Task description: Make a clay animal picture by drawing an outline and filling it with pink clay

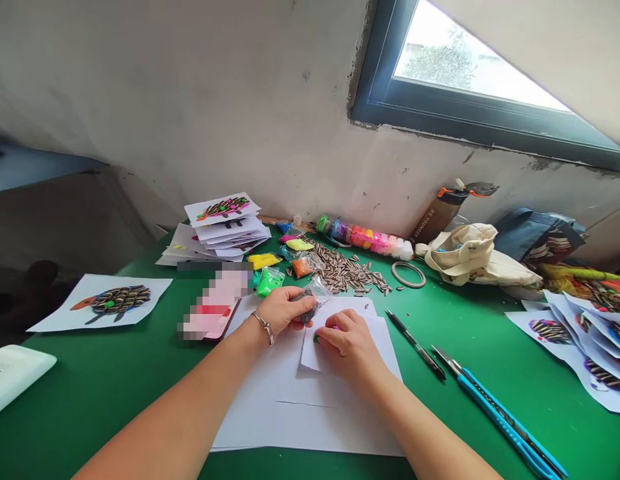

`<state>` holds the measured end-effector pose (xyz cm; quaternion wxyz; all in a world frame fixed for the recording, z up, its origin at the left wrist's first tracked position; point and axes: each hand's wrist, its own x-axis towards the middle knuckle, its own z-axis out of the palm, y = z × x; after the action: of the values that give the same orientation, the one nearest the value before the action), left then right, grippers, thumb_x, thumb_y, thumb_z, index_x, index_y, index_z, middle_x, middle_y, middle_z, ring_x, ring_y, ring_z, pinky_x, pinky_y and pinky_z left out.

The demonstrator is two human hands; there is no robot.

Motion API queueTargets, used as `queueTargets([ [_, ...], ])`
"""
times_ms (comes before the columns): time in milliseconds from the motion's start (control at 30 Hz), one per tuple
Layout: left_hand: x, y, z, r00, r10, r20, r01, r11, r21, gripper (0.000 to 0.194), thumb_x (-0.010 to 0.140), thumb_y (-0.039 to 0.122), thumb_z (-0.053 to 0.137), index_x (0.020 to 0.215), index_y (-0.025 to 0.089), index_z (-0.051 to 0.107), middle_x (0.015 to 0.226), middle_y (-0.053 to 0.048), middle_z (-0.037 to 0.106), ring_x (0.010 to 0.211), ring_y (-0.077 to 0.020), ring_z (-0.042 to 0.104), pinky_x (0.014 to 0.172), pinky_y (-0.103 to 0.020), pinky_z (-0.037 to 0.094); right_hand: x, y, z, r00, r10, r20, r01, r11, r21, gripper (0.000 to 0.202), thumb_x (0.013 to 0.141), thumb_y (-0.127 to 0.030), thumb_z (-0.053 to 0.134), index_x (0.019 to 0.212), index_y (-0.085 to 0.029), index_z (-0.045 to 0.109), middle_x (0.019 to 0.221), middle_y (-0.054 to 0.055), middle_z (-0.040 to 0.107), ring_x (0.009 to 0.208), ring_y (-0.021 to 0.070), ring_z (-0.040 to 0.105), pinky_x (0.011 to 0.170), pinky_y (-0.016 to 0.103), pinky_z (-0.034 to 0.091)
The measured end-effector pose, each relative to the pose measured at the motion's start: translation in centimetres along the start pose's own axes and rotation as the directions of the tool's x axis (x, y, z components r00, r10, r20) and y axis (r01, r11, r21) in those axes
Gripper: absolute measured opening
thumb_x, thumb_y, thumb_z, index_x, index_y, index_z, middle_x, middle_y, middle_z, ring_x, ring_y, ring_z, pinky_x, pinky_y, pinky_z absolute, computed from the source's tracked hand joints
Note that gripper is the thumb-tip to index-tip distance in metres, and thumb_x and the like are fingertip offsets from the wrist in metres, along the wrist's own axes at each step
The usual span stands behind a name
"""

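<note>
My left hand, with a bracelet at the wrist, is closed on a small clear bag of dark clay. Close beside it, my right hand has its fingers bent together low over a small white paper. A tiny green piece shows at its fingertips, with a bit of magenta nearby; whether the fingers pinch anything is hidden. Larger white sheets lie beneath both hands. Just beyond them are small bags of green clay, orange clay and yellow clay.
Striped sunflower seeds lie heaped near the wall, by a tape roll. A pen and a blue utility knife lie at right. Seed pictures form a stack at back left; a canvas bag stands back right.
</note>
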<state>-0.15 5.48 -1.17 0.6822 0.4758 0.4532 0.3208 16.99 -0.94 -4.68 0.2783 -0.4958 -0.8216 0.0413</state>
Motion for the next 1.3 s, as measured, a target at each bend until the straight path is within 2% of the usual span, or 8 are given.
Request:
queueTargets([
  [400, 0.0, -0.1, 0.0, 1.0, 0.001, 0.003, -0.001, 1.0, 0.012, 0.042, 0.06, 0.048, 0.079, 0.08, 0.014, 0.063, 0.062, 0.001, 0.062, 0.053, -0.0127, 0.062, 0.045, -0.019, 0.04, -0.1, -0.1, -1.4, 0.999, -0.007, 0.041, 0.003, 0.995, 0.095, 0.025, 0.083, -0.008, 0.053, 0.096, -0.022, 0.07, 0.083, 0.006, 0.064, 0.08, 0.0202, 0.05, 0.072, 0.033, 0.042],
  [533, 0.0, -0.1, 0.0, 1.0, 0.001, 0.0, -0.001, 1.0, 0.011, 0.042, 0.059, 0.048, 0.079, 0.078, 0.014, 0.062, 0.061, 0.001, 0.061, 0.053, -0.0132, 0.062, 0.044, -0.02, 0.039, -0.2, 0.2, -2.0, 0.999, -0.004, 0.049, -0.001, 0.994, 0.111, 0.021, 0.083, -0.01, 0.055, 0.092, -0.022, 0.07, 0.084, 0.006, 0.064, 0.081, 0.0201, 0.049, 0.072, 0.034, 0.041],
  [733, -0.1, -0.1, 0.0, 1.0, -0.001, 0.002, 0.001, 1.0, 0.006, 0.042, 0.059, 0.048, 0.079, 0.078, 0.014, 0.062, 0.062, 0.001, 0.061, 0.054, -0.0132, 0.062, 0.044, -0.02, 0.038, -0.4, -0.7, -3.0, 0.992, -0.032, 0.122, 0.024, 0.998, 0.063, 0.023, 0.083, -0.009, 0.053, 0.087, -0.024, 0.07, 0.085, 0.005, 0.063, 0.084, 0.0208, 0.049, 0.075, 0.035, 0.039],
  [1067, 0.0, -0.1, 0.1, 1.0, -0.002, -0.006, 0.002, 1.0, 0.006, 0.041, 0.06, 0.047, 0.079, 0.079, 0.015, 0.063, 0.063, 0.001, 0.062, 0.054, -0.0136, 0.062, 0.045, -0.021, 0.039, -0.4, -0.4, -2.2, 0.991, -0.062, 0.114, 0.06, 0.998, 0.028, 0.027, 0.081, -0.007, 0.054, 0.092, -0.026, 0.07, 0.084, 0.005, 0.064, 0.082, 0.0203, 0.048, 0.074, 0.036, 0.039],
  [1300, 0.0, -0.1, 0.0, 1.0, -0.008, -0.003, 0.008, 1.0, 0.007, 0.04, 0.062, 0.046, 0.079, 0.08, 0.015, 0.063, 0.062, 0.0, 0.062, 0.054, -0.0133, 0.062, 0.045, -0.02, 0.039, -0.3, -0.3, -2.6, 0.993, -0.058, 0.107, 0.053, 0.998, 0.045, 0.025, 0.083, -0.009, 0.054, 0.094, -0.026, 0.069, 0.087, 0.005, 0.063, 0.083, 0.0201, 0.049, 0.074, 0.035, 0.04],
])
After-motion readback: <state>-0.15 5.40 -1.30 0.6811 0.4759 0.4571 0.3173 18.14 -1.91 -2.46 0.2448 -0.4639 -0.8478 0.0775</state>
